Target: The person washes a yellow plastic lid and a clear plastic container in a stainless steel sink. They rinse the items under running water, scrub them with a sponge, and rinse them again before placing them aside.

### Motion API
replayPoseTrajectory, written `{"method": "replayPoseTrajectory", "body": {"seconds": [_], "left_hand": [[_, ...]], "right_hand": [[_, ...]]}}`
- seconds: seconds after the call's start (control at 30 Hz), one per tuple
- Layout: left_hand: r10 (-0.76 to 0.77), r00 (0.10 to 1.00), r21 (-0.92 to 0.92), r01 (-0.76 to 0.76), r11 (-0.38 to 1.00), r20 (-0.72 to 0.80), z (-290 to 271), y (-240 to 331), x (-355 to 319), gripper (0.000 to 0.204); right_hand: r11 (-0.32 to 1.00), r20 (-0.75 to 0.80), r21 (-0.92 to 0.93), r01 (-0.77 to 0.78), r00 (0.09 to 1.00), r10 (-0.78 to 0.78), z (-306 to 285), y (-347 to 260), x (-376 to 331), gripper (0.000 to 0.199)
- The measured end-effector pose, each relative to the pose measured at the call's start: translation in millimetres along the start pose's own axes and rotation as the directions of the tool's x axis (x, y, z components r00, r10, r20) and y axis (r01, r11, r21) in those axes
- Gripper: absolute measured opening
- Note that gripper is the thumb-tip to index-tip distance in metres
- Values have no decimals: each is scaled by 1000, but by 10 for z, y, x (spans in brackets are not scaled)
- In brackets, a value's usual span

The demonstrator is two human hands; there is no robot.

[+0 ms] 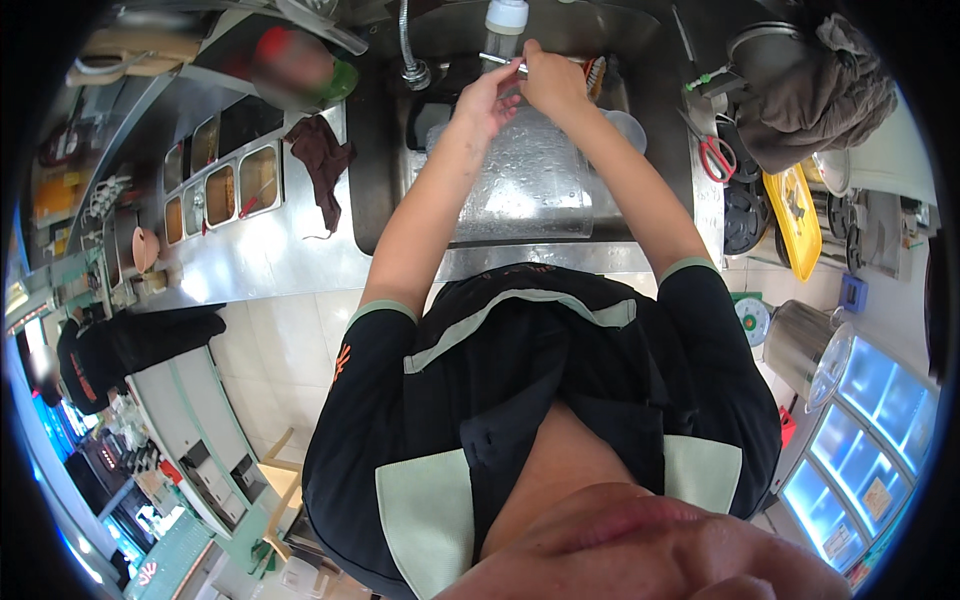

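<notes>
Over the sink point(380, 190), my right hand point(553, 82) is closed around a slim metal utensil point(497, 59), whose kind I cannot make out. Its shiny end points left. My left hand point(488, 102) meets it there, fingers curled and fingertips pinched on the utensil. Just beyond both hands hangs a white tap head point(507, 14) with a clear lower part. Below my hands a large clear plastic container point(525, 190), wet with drops, lies in the sink. An orange bristled brush point(596, 72) shows beside my right hand.
A flexible metal hose point(405, 40) rises at the sink's back left. On the left counter are a dark cloth point(318, 165) and metal food pans point(220, 193). To the right are red-handled scissors point(716, 158), a grey cloth point(820, 95) and a yellow tray point(793, 222).
</notes>
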State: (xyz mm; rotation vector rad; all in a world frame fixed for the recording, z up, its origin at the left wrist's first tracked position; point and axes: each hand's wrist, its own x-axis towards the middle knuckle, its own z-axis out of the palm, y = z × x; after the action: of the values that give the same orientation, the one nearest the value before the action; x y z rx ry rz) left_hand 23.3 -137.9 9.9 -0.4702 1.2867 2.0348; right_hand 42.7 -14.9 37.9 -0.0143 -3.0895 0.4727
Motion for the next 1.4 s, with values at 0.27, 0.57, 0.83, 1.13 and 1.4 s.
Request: {"method": "replayPoseTrajectory", "body": {"seconds": [0.27, 0.57, 0.83, 1.13, 1.4], "left_hand": [[-2, 976, -118, 29, 993, 216, -282, 278, 171, 40], [-96, 974, -304, 157, 940, 206, -32, 133, 623, 11], [68, 972, -262, -127, 957, -224, 192, 180, 532, 23], [138, 830, -112, -234, 966, -541, 444, 101, 684, 20], [204, 860, -44, -253, 967, -467, 14, 351, 668, 22]], "right_hand": [[954, 304, -121, -274, 905, 298, -607, 644, -369, 54], [505, 666, 669, -545, 741, -82, -732, 2427, -1628, 43], [-100, 499, 827, -553, 640, 584, -735, 5247, -2794, 23], [386, -190, 319, -866, 341, 921, -110, 7347, -2013, 32], [603, -408, -18, -798, 556, 724, 3, 7229, -2197, 21]]}}
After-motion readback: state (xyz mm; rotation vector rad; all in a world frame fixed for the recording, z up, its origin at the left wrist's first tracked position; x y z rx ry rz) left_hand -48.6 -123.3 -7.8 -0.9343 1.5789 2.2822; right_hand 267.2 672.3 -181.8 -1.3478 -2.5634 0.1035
